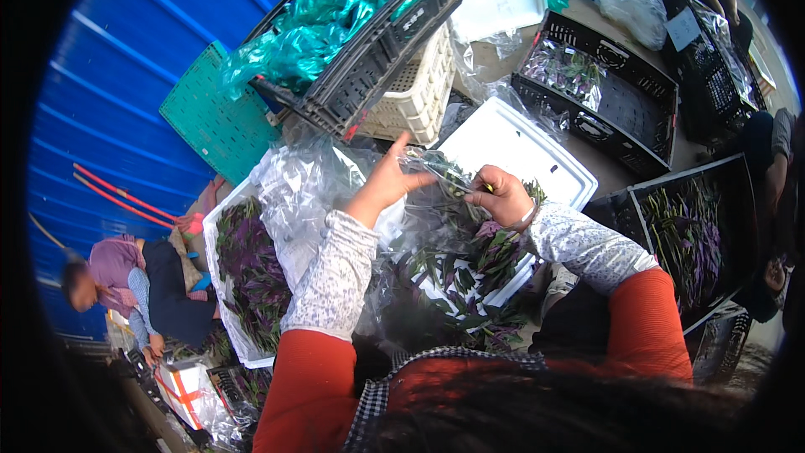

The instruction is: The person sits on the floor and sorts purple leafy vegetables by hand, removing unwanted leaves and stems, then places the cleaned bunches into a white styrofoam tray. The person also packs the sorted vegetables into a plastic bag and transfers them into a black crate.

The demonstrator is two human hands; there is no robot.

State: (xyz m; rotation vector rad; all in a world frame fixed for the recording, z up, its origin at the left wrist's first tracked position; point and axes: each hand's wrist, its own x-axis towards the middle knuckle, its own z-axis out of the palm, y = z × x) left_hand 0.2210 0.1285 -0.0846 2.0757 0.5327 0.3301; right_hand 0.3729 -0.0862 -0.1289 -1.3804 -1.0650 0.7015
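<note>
In front of me a clear plastic bag point(434, 201) holds green, leafy stems point(449, 170). My left hand point(383, 182) is at the bag's upper left, thumb and index finger spread, with film against them; whether it grips the film is unclear. My right hand point(506, 198) pinches the bag's right side between thumb and bent fingers, and a small yellow-green piece shows at the fingertips. Below, loose purple-green leafy stems point(497, 258) lie over a white foam surface point(440, 292). Clear plastic bags point(295, 189) lie left of my left hand.
A white foam box point(217, 251) of purple leaves stands left. Behind are a white foam lid point(503, 138), a cream crate point(415, 100) and a tilted black crate point(390, 44) with green film. Right stand black crates point(629, 119) with stems. Co-workers point(170, 289) sit at both sides.
</note>
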